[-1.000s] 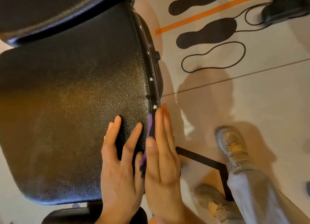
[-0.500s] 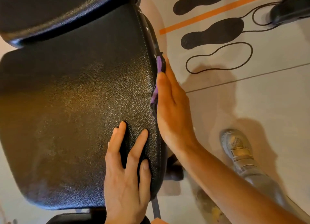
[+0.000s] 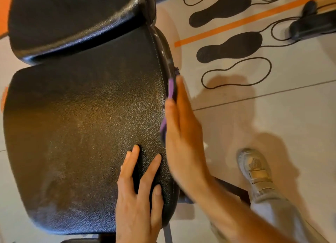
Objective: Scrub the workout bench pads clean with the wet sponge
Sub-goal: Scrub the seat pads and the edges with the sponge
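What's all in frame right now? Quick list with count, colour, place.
seat pad: 1, black, centre-left
back pad: 1, black, top left
sponge: 1, purple, against seat pad's right side
footprint decals: 2 solid black, several outlined, floor top right
floor stripe: 1, orange, top right
dark equipment: 1, black, far top right
shoe: 1, grey, floor lower right
left hand: flat on seat pad
right hand: presses sponge, fingers straight

bench pads [image 3: 87, 133]: 2 | sponge [image 3: 171, 89]: 1 | hands [image 3: 138, 202]: 2 | shoe [image 3: 256, 173]: 1 | footprint markings [image 3: 229, 46]: 5
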`<state>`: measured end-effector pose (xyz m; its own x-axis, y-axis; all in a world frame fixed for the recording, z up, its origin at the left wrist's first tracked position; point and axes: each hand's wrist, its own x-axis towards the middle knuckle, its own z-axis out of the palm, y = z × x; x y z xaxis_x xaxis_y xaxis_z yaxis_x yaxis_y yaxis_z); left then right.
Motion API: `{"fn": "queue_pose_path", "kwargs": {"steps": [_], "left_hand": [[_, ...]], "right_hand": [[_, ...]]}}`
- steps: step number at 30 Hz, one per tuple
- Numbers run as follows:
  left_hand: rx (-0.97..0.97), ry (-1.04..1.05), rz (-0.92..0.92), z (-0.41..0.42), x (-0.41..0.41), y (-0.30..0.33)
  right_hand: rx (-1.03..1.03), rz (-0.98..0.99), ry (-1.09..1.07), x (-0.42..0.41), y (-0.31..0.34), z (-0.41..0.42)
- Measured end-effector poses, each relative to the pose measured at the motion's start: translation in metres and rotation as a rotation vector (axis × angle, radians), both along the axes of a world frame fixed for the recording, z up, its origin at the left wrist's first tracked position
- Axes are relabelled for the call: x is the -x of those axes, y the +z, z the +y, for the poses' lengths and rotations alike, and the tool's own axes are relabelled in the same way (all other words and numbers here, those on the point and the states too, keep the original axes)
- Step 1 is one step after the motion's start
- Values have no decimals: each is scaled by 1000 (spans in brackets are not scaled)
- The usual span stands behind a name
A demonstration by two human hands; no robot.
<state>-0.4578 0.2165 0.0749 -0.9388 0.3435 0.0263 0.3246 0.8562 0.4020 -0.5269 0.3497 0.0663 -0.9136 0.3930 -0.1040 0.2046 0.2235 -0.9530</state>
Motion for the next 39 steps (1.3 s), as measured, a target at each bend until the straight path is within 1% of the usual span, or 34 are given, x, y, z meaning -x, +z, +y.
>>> {"fn": "queue_pose_path", "kwargs": {"steps": [1, 2, 3, 4, 6, 7, 8, 10, 11, 13, 14, 15, 17, 19, 21, 22, 23, 26, 27, 29, 30, 31, 32, 33, 34, 35, 37, 38, 39], "left_hand": [[-30, 3, -19, 0, 0, 3], [-60, 12, -38, 1, 0, 7], [-84, 23, -55, 3, 3, 11], [-102, 38, -70, 6, 7, 14], [-131, 59, -83, 12, 25, 20], [-137, 66, -70, 16, 38, 23], [-136, 73, -47, 21, 55, 25], [-153, 96, 1, 30, 89, 28], [-170, 104, 21, 35, 106, 29], [-169, 105, 41, 41, 133, 28], [-154, 104, 35, 44, 141, 25], [-136, 108, 24, 47, 145, 23], [-98, 123, 16, 50, 146, 17], [-84, 124, 31, 51, 145, 15], [-79, 118, 26, 51, 145, 15], [-80, 117, 20, 51, 145, 15], [-83, 118, 17, 51, 146, 16], [-89, 133, 0, 51, 147, 16], [-90, 140, -8, 51, 147, 16], [-75, 124, -15, 50, 149, 15], [-63, 116, -16, 50, 149, 15], [-53, 117, -17, 50, 149, 15], [-42, 123, -18, 50, 149, 15], [-35, 127, -16, 50, 150, 15], [-35, 127, -9, 51, 150, 15], [-40, 121, 4, 50, 151, 15], [-48, 106, 21, 50, 151, 15], [-48, 102, 23, 50, 151, 15], [-47, 100, 21, 50, 151, 15]], "right_hand": [[-165, 53, 63, -24, 5, -7], [-128, 96, 147, -38, 8, -8], [-48, 131, 198, -38, 7, -5], [63, 121, 205, -22, 4, 3], [283, 42, 122, 32, 1, 24], [388, -39, 80, 63, 1, 36], [419, -83, 56, 82, -1, 41], [428, -47, 59, 73, 2, 36], [389, 3, 77, 55, 1, 29], [176, 118, 169, 11, 7, 14], [109, 147, 213, -2, 6, 12], [92, 146, 238, -2, 2, 13], [210, 89, 227, 34, 4, 24], [346, 36, 147, 85, 1, 39], [407, -91, 65, 119, 1, 48], [428, -115, 48, 118, 5, 46], [411, -65, 37, 106, 6, 42], [125, 1, 180, 58, 25, 27], [90, 19, 199, 58, 23, 28], [208, 7, 141, 93, 15, 37], [306, -58, 79, 118, 10, 44], [384, -167, 4, 143, 5, 50], [437, -268, -26, 155, 5, 55], [438, -303, -40, 153, 6, 54], [403, -243, -38, 139, 10, 50], [349, -143, -2, 120, 16, 45], [253, -37, 100, 82, 33, 37], [248, -32, 117, 84, 31, 41], [289, -75, 90, 102, 26, 44]]}}
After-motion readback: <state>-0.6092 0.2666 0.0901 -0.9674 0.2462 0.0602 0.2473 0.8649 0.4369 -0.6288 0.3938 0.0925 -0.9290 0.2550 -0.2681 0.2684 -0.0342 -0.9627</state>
